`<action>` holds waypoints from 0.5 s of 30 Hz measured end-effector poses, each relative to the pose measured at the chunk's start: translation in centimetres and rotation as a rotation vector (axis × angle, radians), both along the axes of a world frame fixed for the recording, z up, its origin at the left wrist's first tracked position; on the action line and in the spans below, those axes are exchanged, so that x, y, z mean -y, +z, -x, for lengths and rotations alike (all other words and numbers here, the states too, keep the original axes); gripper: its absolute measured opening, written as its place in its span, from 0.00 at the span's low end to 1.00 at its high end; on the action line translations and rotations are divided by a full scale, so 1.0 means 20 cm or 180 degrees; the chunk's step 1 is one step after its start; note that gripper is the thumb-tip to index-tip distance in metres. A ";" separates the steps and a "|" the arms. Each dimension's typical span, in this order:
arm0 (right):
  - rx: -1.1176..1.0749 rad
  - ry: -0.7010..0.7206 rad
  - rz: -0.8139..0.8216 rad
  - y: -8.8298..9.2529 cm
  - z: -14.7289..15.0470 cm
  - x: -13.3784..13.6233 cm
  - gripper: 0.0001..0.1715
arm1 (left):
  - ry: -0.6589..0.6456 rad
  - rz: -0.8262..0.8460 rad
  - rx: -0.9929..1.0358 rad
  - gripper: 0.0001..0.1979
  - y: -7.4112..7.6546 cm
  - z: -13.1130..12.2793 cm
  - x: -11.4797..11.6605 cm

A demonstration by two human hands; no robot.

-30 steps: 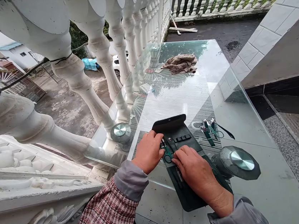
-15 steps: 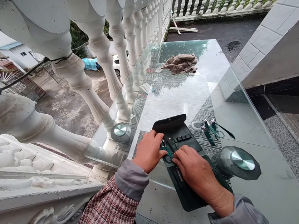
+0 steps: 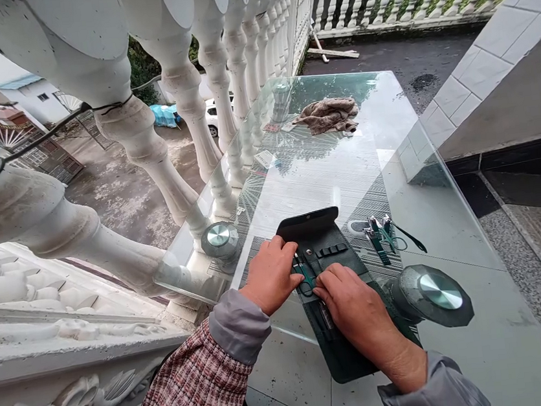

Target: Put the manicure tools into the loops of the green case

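A dark green case (image 3: 349, 357) lies unfolded at the near end of the glass table, its top flap raised. Green-handled scissors (image 3: 305, 285) sit in its left part. My left hand (image 3: 271, 274) holds the case's left edge, thumb and fingers around it beside the scissors. Over the middle of the case, my right hand (image 3: 355, 307) is closed in a pinch near the scissors' handles; what its fingertips hold is hidden. Empty black loops (image 3: 332, 249) show above that hand. Right of the case lie green nail clippers (image 3: 377, 243) and other small tools with a strap (image 3: 414, 242).
The glass table (image 3: 448, 222) stands beside a white balustrade (image 3: 147, 145). A brown cloth (image 3: 328, 116) lies toward its far end. Round metal-topped supports (image 3: 220, 238) (image 3: 432, 295) show near both hands. A tiled slanted wall (image 3: 483, 61) rises on the right.
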State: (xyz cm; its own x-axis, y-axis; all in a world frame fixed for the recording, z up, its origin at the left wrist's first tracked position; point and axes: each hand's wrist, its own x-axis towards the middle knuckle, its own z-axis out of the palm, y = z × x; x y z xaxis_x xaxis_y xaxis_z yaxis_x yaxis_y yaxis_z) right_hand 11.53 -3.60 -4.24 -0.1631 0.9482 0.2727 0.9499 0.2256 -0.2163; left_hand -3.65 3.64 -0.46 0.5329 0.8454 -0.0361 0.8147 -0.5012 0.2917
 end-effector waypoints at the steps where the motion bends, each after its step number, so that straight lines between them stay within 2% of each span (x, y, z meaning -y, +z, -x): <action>1: 0.0015 -0.0004 -0.0001 0.00 0.00 0.00 0.09 | 0.0005 0.0001 -0.0014 0.22 0.00 0.00 0.00; 15: 0.0088 -0.0046 -0.0173 -0.02 0.01 0.00 0.10 | 0.0018 0.0042 0.0014 0.19 0.02 0.01 0.00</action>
